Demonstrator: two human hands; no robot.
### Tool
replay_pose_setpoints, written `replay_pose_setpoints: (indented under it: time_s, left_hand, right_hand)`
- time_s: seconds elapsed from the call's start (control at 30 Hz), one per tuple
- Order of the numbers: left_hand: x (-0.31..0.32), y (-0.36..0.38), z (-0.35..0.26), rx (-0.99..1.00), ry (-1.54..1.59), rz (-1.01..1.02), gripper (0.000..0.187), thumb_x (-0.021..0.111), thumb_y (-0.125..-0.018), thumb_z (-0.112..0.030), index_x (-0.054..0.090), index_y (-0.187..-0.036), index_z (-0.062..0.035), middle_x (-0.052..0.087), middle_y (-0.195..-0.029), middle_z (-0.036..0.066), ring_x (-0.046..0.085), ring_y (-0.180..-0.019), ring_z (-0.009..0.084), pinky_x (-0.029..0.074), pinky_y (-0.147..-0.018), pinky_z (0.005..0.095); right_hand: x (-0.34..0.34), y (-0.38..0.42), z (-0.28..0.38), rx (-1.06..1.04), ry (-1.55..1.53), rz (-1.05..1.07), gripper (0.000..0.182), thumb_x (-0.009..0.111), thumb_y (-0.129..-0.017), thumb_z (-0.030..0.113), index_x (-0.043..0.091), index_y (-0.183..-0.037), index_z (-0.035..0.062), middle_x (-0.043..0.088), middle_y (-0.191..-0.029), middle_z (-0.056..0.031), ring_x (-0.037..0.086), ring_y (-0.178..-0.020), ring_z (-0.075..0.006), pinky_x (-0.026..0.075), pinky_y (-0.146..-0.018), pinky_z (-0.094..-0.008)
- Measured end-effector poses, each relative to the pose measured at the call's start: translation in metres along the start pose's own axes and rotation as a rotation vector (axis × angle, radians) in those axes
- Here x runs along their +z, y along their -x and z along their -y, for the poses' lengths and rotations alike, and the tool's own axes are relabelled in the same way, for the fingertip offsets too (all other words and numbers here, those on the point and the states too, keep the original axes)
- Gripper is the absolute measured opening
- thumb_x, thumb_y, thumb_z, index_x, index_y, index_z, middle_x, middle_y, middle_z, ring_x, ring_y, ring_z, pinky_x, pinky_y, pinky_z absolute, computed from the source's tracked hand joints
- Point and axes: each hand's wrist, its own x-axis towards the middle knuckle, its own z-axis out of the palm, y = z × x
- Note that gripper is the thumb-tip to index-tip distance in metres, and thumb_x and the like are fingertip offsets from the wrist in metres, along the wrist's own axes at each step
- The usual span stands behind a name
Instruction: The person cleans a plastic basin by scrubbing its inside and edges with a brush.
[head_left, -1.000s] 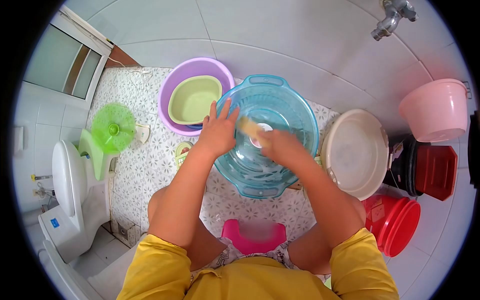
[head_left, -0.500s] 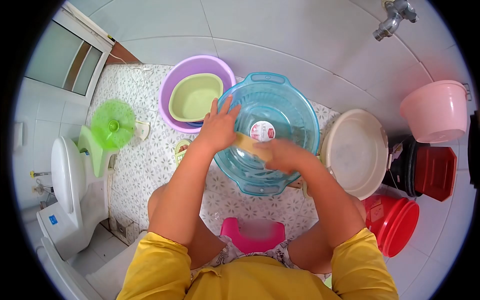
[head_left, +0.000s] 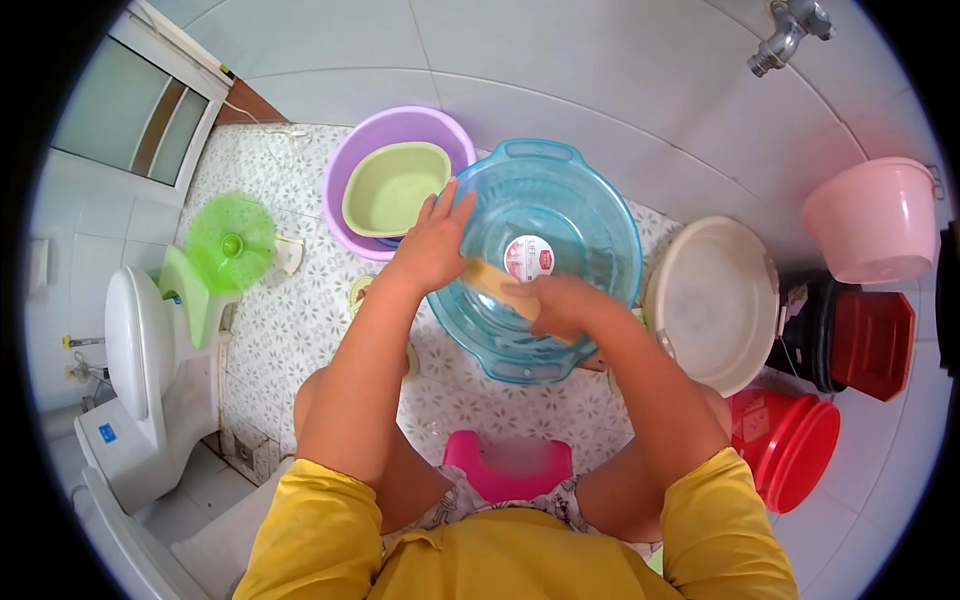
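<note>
A large clear blue plastic basin (head_left: 548, 215) with two handles and a round label (head_left: 528, 258) on its bottom sits tilted in front of me. My left hand (head_left: 432, 240) holds its left rim, fingers stretched along the edge and thumb out of sight. Inside the basin, my right hand (head_left: 560, 305) is closed around a tan scrub brush (head_left: 492, 283). One end of the brush points toward my left hand and lies close to the left inner wall. The bristles cannot be made out.
A purple basin (head_left: 345, 150) with a green basin (head_left: 400, 190) inside stands at the back left. To the right are a white basin (head_left: 715, 300), a red bucket (head_left: 790, 450) and a pink bucket (head_left: 868, 220). A pink stool (head_left: 508, 470) stands between my legs; a toilet (head_left: 150, 370) is left.
The right hand, smeared by motion before, now shows sharper, with the brush still in it and slightly shifted. The left hand stays at the rim. The basin has moved up slightly in view.
</note>
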Motion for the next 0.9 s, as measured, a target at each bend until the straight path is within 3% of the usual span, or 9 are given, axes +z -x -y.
replay_pose_setpoints:
  time_s: [0.17, 0.3, 0.43, 0.5, 0.57, 0.6, 0.7, 0.77, 0.9]
  left_hand:
    - [0.007, -0.002, 0.006, 0.011, 0.024, -0.054, 0.081, 0.052, -0.066, 0.008, 0.026, -0.141, -0.0090, 0.018, -0.149, 0.016, 0.026, -0.132, 0.0424, 0.033, -0.105, 0.0449]
    - [0.005, -0.002, 0.003, 0.005, 0.015, -0.050, 0.080, 0.053, -0.067, 0.006, 0.025, -0.141, -0.0072, 0.018, -0.149, 0.017, 0.027, -0.131, 0.0436, 0.033, -0.105, 0.0448]
    - [0.004, -0.002, -0.004, -0.014, -0.014, -0.028, 0.081, 0.054, -0.068, 0.003, 0.023, -0.141, -0.0069, 0.018, -0.149, 0.017, 0.026, -0.131, 0.0437, 0.033, -0.105, 0.0448]
    - [0.002, -0.002, -0.008, -0.069, 0.070, -0.027, 0.083, 0.045, -0.065, 0.014, 0.025, -0.142, -0.0092, 0.015, -0.149, 0.018, 0.023, -0.134, 0.0391, 0.028, -0.108, 0.0408]
    - [0.004, -0.002, -0.007, -0.057, 0.074, -0.038, 0.083, 0.045, -0.065, 0.014, 0.025, -0.142, -0.0094, 0.016, -0.149, 0.018, 0.023, -0.134, 0.0396, 0.028, -0.108, 0.0411]
    - [0.005, -0.002, -0.006, -0.046, 0.078, -0.049, 0.083, 0.045, -0.065, 0.014, 0.025, -0.142, -0.0096, 0.016, -0.149, 0.018, 0.023, -0.133, 0.0401, 0.028, -0.108, 0.0414]
    - [0.005, -0.002, -0.003, -0.039, 0.093, -0.052, 0.082, 0.045, -0.065, 0.014, 0.025, -0.142, -0.0096, 0.016, -0.149, 0.018, 0.023, -0.133, 0.0403, 0.028, -0.108, 0.0419]
    - [0.003, -0.001, -0.005, -0.041, 0.093, -0.051, 0.082, 0.045, -0.065, 0.013, 0.026, -0.142, -0.0095, 0.016, -0.149, 0.019, 0.023, -0.133, 0.0405, 0.028, -0.108, 0.0420]
    - [0.004, 0.000, -0.004, -0.041, 0.082, -0.053, 0.081, 0.045, -0.065, 0.013, 0.027, -0.141, -0.0093, 0.017, -0.148, 0.019, 0.023, -0.133, 0.0411, 0.028, -0.108, 0.0423]
  right_hand:
    - [-0.021, 0.029, -0.004, 0.074, 0.125, 0.233, 0.068, 0.070, -0.060, 0.012, 0.055, -0.126, 0.0240, 0.064, -0.097, -0.0131, 0.061, -0.089, -0.0301, 0.047, -0.077, -0.0363]
    - [-0.024, 0.027, 0.001, 0.106, 0.137, 0.242, 0.068, 0.068, -0.058, 0.010, 0.057, -0.124, 0.0242, 0.064, -0.095, -0.0131, 0.061, -0.089, -0.0282, 0.047, -0.077, -0.0365]
    - [-0.013, 0.011, 0.002, 0.078, 0.010, -0.053, 0.066, 0.067, -0.062, 0.013, 0.055, -0.126, 0.0230, 0.065, -0.092, -0.0129, 0.063, -0.084, -0.0277, 0.049, -0.073, -0.0364]
    - [-0.015, 0.003, 0.002, 0.088, -0.010, -0.155, 0.066, 0.066, -0.064, 0.015, 0.053, -0.128, 0.0228, 0.065, -0.091, -0.0128, 0.063, -0.082, -0.0276, 0.049, -0.072, -0.0363]
    - [-0.016, -0.005, 0.000, 0.221, 0.026, -0.385, 0.068, 0.066, -0.067, 0.017, 0.047, -0.132, 0.0221, 0.065, -0.094, -0.0128, 0.064, -0.080, -0.0276, 0.050, -0.072, -0.0360]
    - [-0.017, -0.008, -0.003, 0.221, 0.026, -0.383, 0.068, 0.066, -0.067, 0.017, 0.047, -0.132, 0.0221, 0.065, -0.094, -0.0128, 0.064, -0.080, -0.0276, 0.050, -0.072, -0.0360]
    - [-0.020, -0.007, -0.014, 0.106, 0.055, -0.347, 0.073, 0.067, -0.066, 0.017, 0.044, -0.135, 0.0244, 0.064, -0.094, -0.0128, 0.063, -0.079, -0.0273, 0.050, -0.071, -0.0353]
    - [-0.023, -0.001, -0.013, 0.060, 0.151, -0.032, 0.073, 0.069, -0.064, 0.015, 0.047, -0.133, 0.0260, 0.064, -0.091, -0.0118, 0.063, -0.079, -0.0275, 0.049, -0.070, -0.0350]
    - [-0.029, 0.014, -0.007, 0.049, 0.061, 0.226, 0.072, 0.071, -0.062, 0.013, 0.051, -0.130, 0.0268, 0.064, -0.090, -0.0090, 0.063, -0.081, -0.0273, 0.048, -0.071, -0.0350]
